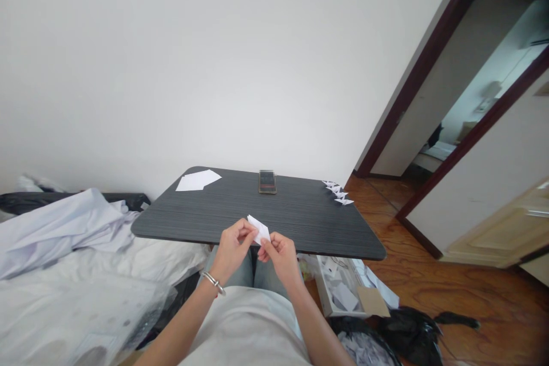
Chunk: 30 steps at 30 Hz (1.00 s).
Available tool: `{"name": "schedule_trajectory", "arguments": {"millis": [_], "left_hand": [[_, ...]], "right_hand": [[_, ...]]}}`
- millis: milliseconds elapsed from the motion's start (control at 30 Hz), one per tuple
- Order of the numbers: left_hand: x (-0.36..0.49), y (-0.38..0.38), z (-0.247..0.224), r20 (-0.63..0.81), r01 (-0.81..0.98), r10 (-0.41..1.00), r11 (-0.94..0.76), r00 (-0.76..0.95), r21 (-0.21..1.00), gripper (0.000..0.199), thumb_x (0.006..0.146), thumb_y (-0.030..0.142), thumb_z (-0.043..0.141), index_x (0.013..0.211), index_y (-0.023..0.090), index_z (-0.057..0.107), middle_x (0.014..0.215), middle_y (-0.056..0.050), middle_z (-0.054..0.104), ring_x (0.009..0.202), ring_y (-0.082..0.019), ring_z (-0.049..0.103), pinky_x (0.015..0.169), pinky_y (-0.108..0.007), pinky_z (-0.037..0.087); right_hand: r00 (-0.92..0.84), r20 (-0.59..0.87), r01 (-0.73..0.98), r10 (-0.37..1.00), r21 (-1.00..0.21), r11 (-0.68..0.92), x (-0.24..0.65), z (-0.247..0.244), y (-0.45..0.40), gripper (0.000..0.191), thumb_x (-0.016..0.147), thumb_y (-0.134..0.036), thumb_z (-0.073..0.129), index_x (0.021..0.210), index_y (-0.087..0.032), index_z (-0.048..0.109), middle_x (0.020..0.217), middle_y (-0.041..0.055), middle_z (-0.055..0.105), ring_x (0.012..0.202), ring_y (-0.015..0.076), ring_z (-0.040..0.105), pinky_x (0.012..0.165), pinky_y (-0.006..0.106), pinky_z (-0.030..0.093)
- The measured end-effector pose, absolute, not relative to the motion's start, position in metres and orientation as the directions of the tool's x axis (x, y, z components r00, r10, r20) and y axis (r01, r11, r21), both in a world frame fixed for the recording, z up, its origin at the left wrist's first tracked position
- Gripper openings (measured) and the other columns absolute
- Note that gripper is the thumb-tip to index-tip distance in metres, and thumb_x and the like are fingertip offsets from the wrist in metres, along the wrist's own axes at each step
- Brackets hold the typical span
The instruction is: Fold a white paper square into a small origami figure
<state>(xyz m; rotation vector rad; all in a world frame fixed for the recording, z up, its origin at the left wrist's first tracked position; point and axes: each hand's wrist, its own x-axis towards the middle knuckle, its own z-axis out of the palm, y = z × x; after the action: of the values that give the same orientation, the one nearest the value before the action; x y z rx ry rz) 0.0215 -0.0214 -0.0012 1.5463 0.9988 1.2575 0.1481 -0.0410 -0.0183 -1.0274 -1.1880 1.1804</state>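
A small folded white paper (259, 229) is held between my two hands at the front edge of the dark table (231, 206). My left hand (235, 245) pinches its left side with thumb and fingers. On its lower right side, my right hand (277, 249) grips it the same way. White paper sheets (197, 180) lie at the table's back left. Several small folded paper figures (338, 193) stand in a row near the right edge.
A phone (267, 181) lies at the table's back middle, near the wall. White cloth (72, 229) is heaped at the left. Below the table's right side are an open box with papers (343, 291) and black bags (407, 331).
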Motion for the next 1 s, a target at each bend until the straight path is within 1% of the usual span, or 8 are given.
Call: {"name": "schedule_trajectory", "arguments": {"millis": [133,300,633,833,1000], "left_hand": [[0.0226,-0.0215,0.0005,0.213,-0.051,0.959,-0.207,0.188,0.977,0.012,0.073,0.024,0.055,0.078,0.015,0.050,0.058,0.002,0.061,0.054,-0.011,0.056,0.058,-0.022,0.047],[0.0228,-0.0231,0.0036,0.195,-0.078,0.960,-0.183,0.201,0.980,0.011,0.073,0.024,0.054,0.078,0.014,0.050,0.056,0.002,0.062,0.053,-0.010,0.056,0.057,-0.021,0.046],[0.0215,-0.0232,-0.0002,0.290,-0.061,0.934,-0.283,0.211,0.957,0.015,0.079,0.027,0.048,0.087,0.015,0.053,0.067,0.000,0.061,0.060,-0.012,0.056,0.060,-0.022,0.046],[0.0201,-0.0226,-0.0009,0.324,-0.012,0.922,-0.329,0.210,0.944,0.018,0.081,0.029,0.045,0.089,0.015,0.054,0.072,-0.002,0.060,0.063,-0.013,0.055,0.062,-0.023,0.046],[0.0203,-0.0238,-0.0004,0.353,-0.003,0.918,-0.358,0.179,0.934,0.020,0.082,0.029,0.044,0.091,0.015,0.055,0.074,-0.003,0.059,0.063,-0.012,0.054,0.061,-0.023,0.046]], "right_hand": [[-0.037,0.107,-0.173,0.994,-0.980,0.099,0.1488,-0.0205,-0.0391,0.031,0.068,-0.042,0.061,0.056,-0.014,0.052,0.045,-0.0010,0.058,0.037,0.0084,0.052,0.038,0.017,0.039],[-0.051,0.090,-0.201,0.995,-0.976,0.078,0.1503,-0.0243,-0.0373,0.033,0.067,-0.042,0.062,0.055,-0.014,0.051,0.043,-0.0010,0.058,0.035,0.0081,0.052,0.036,0.016,0.036],[-0.062,0.085,-0.217,0.994,-0.974,0.070,0.1510,-0.0261,-0.0370,0.031,0.068,-0.040,0.062,0.056,-0.014,0.051,0.044,-0.0010,0.058,0.035,0.0082,0.052,0.036,0.017,0.037],[-0.023,0.098,-0.198,0.995,-0.976,0.091,0.1512,-0.0246,-0.0370,0.027,0.069,-0.038,0.061,0.059,-0.014,0.053,0.045,-0.0016,0.058,0.036,0.0077,0.051,0.037,0.016,0.037],[-0.048,0.094,-0.164,0.994,-0.983,0.085,0.1529,-0.0240,-0.0362,0.028,0.069,-0.038,0.060,0.057,-0.014,0.052,0.045,-0.0011,0.058,0.037,0.0080,0.052,0.037,0.016,0.037]]}}
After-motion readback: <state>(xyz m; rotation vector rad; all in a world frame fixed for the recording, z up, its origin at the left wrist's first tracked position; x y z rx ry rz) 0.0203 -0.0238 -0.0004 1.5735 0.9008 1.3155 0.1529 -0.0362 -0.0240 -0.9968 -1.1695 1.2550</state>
